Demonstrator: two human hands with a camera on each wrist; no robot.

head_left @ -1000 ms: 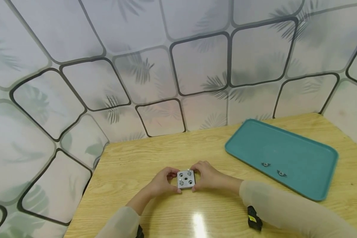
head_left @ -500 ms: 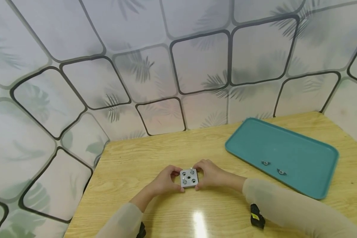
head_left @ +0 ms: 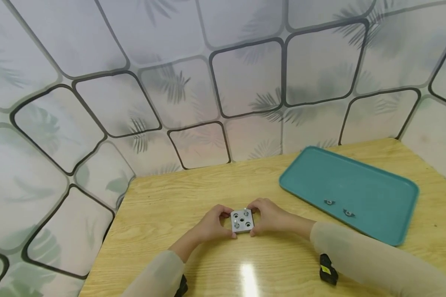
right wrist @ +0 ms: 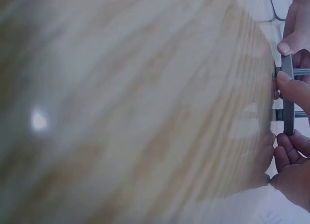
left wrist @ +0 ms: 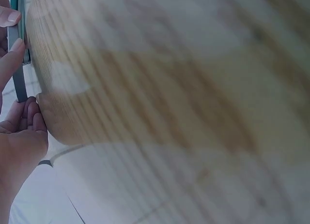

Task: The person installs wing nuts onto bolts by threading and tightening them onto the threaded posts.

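A square silver metal plate with several holes sits between both hands over the table, near its middle. Two bolts rise from its top face at opposite corners. My left hand grips the plate's left side, thumb at the near corner and fingers at the far one. On the opposite side my right hand holds it in a matching way. Edge-on in the right wrist view, the plate has bolt heads protruding underneath, close to the tabletop. Only a thin edge of the plate shows in the left wrist view.
A teal tray lies on the wooden table at the right, with two wing nuts, one to the left and one nearer. A patterned curtain hangs behind the table. Black wrist devices sit below the sleeves.
Both hands have shifted the plate a little to the right and slightly away from me, keeping their hold. The tray and wing nuts stay where they were on the table.
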